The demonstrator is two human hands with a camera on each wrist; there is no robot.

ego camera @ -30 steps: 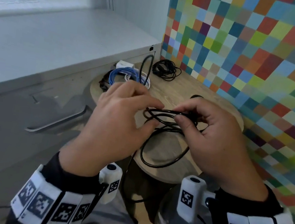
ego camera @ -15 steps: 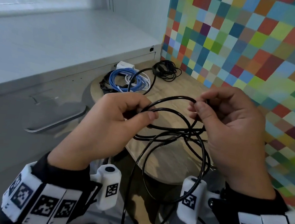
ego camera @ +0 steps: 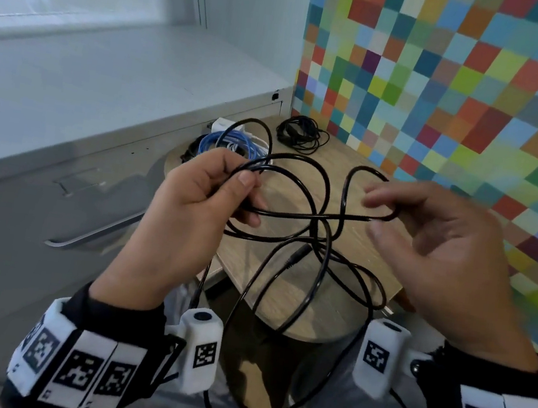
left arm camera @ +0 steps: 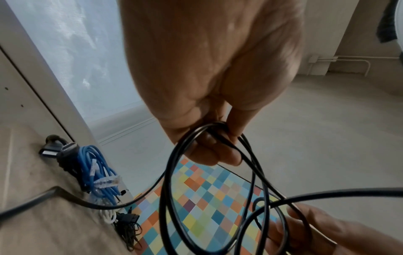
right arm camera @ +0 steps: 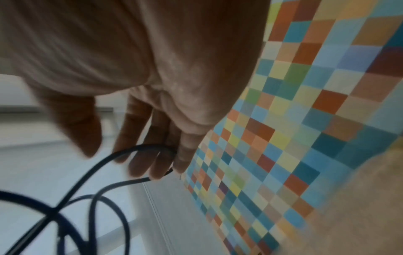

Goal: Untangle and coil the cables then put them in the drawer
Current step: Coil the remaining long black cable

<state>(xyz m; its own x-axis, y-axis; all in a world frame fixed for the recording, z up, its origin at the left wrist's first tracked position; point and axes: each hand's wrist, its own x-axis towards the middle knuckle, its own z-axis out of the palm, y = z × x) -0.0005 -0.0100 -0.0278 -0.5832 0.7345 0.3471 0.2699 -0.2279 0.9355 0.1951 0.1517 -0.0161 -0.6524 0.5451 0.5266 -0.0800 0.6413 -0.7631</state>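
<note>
A long black cable (ego camera: 297, 214) hangs in tangled loops between my two hands above a round wooden table (ego camera: 285, 296). My left hand (ego camera: 244, 188) pinches several strands between thumb and fingers, seen up close in the left wrist view (left arm camera: 218, 138). My right hand (ego camera: 376, 215) is blurred, and one loop end is hooked round its loosely curled fingers (right arm camera: 157, 155). The cable's plug end (ego camera: 298, 254) dangles free over the table. Further slack drops below the table edge towards my lap. The grey drawer front with a metal handle (ego camera: 94, 234) at the left is closed.
At the table's far side lie a blue cable bundle (ego camera: 231, 143), a white charger (ego camera: 221, 125) and a small black cable bundle (ego camera: 300, 134). A multicoloured checked wall (ego camera: 449, 91) borders the table on the right. A white cabinet top (ego camera: 105, 77) runs along the left.
The hands were close together on a small bunch of loops. They have drawn apart, and the cable has spread into wide, loose loops between them.
</note>
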